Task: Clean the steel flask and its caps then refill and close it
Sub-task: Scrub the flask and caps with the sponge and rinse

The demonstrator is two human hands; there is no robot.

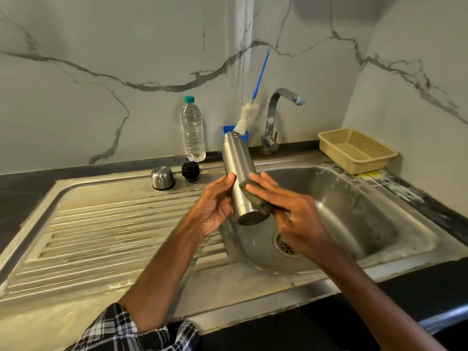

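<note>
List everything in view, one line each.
steel flask: one, silver, held tilted over the sink
scrub pad: one, dark green, against the flask
steel cap: one, silver, on the drainboard
inner cap: one, black, beside the steel cap
water bottle: one, clear, teal cap, by the wall
bottle brush: one, blue handle, white head, in a blue holder
tap: one, chrome, behind the sink
basket: one, beige, right of the tap
sink: one, steel, drainboard on its left
hands: two; left hand grips the flask, right hand holds the scrub pad
</note>
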